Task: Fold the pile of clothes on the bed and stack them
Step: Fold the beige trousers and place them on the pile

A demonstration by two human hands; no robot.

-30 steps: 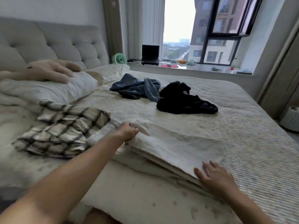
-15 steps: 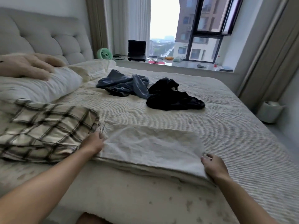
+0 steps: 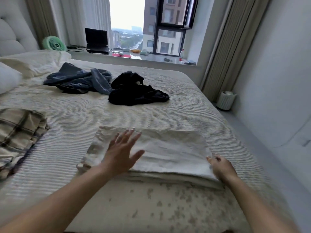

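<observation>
A folded cream garment (image 3: 170, 148) lies flat near the front edge of the bed (image 3: 193, 105). My left hand (image 3: 122, 152) rests flat on its left half with the fingers spread straight. My right hand (image 3: 220, 167) grips the garment's near right corner with curled fingers. A folded plaid garment (image 3: 18, 132) lies at the left. Farther back lie a crumpled blue garment (image 3: 79, 79) and a crumpled black garment (image 3: 134, 91), side by side and touching.
White pillows (image 3: 33, 63) lie at the head of the bed on the left. A green fan (image 3: 53, 43) and a laptop (image 3: 96, 41) stand on the window ledge. A small white bin (image 3: 226, 100) sits on the floor at the right.
My left hand left the garment's left edge and now lies flat on top of it. The view has swung right, so the plaid garment sits farther left.
</observation>
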